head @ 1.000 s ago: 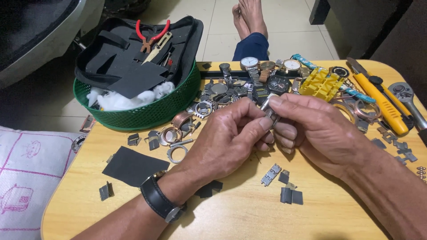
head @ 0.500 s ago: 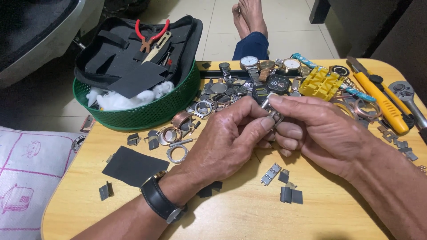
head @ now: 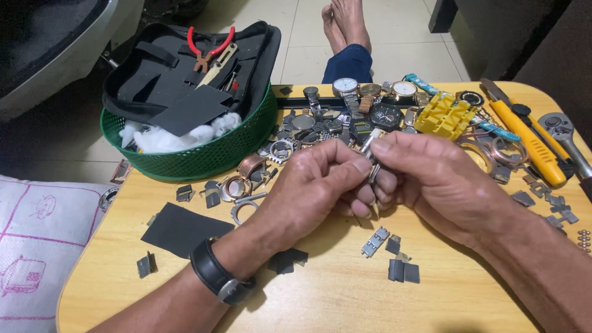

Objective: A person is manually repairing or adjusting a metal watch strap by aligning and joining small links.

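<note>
Two hands are meeting at the centre of the frame, and we are seeing them working on one small silver metal piece (head: 369, 147), seemingly a bit of watch band, which is sticking up between them. Our left hand (head: 308, 191) is pinching it with fingers closed together, and our right hand (head: 435, 182) is clamping on it from the other side, thumb on top; we are judging that the two-sided grip is steadying so small a part just above the wooden tabletop (head: 333, 296). Loose band links (head: 375, 241) and dark flat pieces (head: 404, 270) are lying just below the hands, within easy reach. A heap of watches and watch cases (head: 364, 108) is spreading across the upper centre, beside a yellow plastic holder (head: 445, 116), and a yellow-handled tool (head: 524, 139) is lying at the upper right. At the upper left a green mesh basket (head: 203, 157) is sitting on the tabletop's corner, holding white wadding (head: 163, 135) and an open black tool pouch (head: 179, 80); red-handled pliers (head: 209, 52) are resting in that pouch. A black sheet (head: 185, 229) is lying at the lower left.
</note>
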